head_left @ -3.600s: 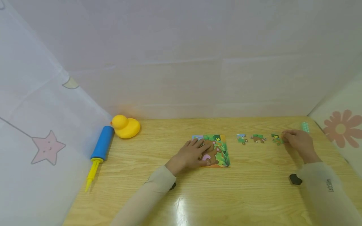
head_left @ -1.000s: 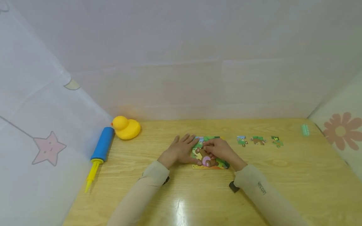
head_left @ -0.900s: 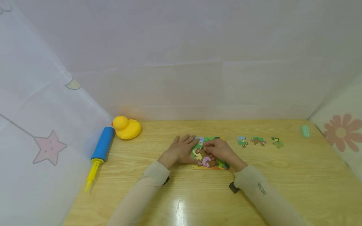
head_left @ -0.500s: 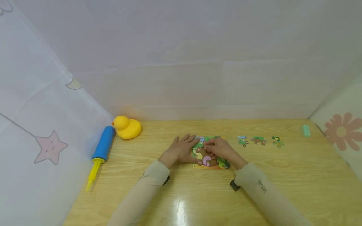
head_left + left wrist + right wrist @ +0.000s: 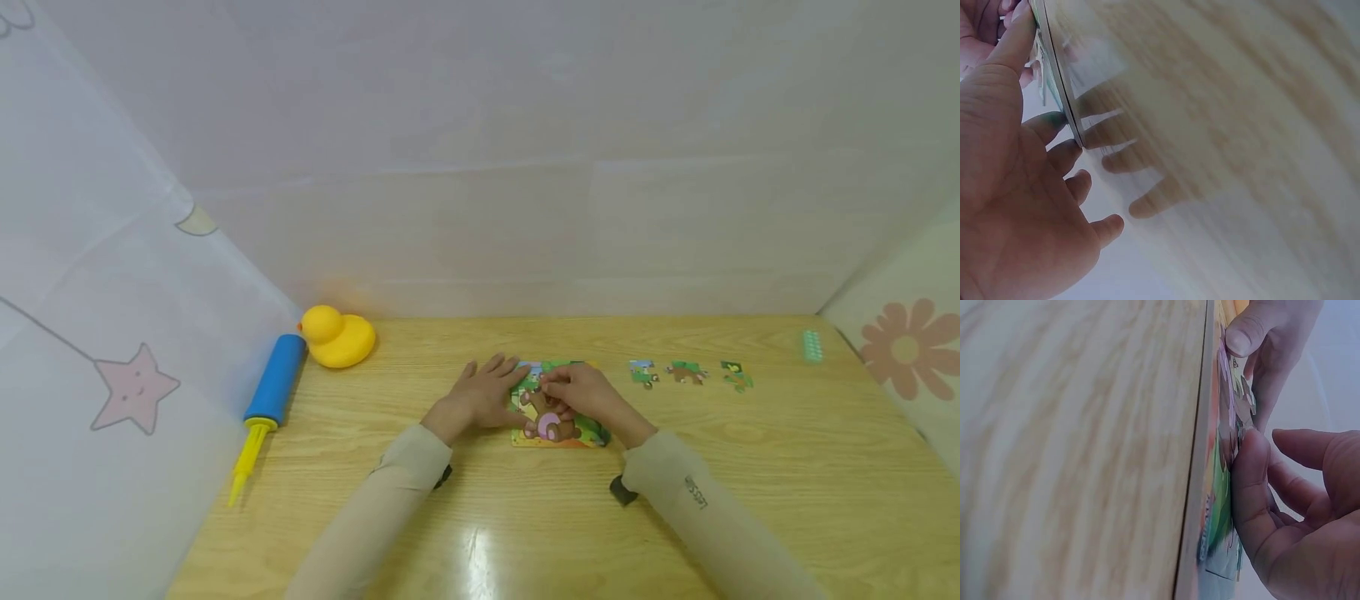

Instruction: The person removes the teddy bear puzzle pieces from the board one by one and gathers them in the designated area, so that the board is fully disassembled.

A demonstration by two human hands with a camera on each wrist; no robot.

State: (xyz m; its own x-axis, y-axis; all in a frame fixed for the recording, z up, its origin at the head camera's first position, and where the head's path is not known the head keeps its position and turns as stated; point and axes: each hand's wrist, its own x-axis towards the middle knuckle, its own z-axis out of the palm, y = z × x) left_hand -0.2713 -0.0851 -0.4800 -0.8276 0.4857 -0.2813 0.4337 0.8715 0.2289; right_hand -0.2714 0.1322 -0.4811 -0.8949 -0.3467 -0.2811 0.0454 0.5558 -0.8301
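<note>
Tabletop (image 5: 555, 517), beneath left hand (image 5: 478, 402) and right hand (image 5: 591, 397): wood-grained, smooth, glossy.
Puzzle board (image 5: 550, 428), under both hands: printed card.
Loose puzzle pieces (image 5: 686, 372), right of right hand: printed card.
Duck (image 5: 341, 340) and pump (image 5: 274, 383), left of left hand: smooth, plastic-looking.
Sleeves (image 5: 371, 521), behind hands: matt cloth.
Backdrop (image 5: 450, 242), beyond hands: creased matt cloth.

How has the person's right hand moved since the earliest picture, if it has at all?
Yes: the right hand has moved to the person's left, well away from the mint-green block, and is now at the bear puzzle.
</note>
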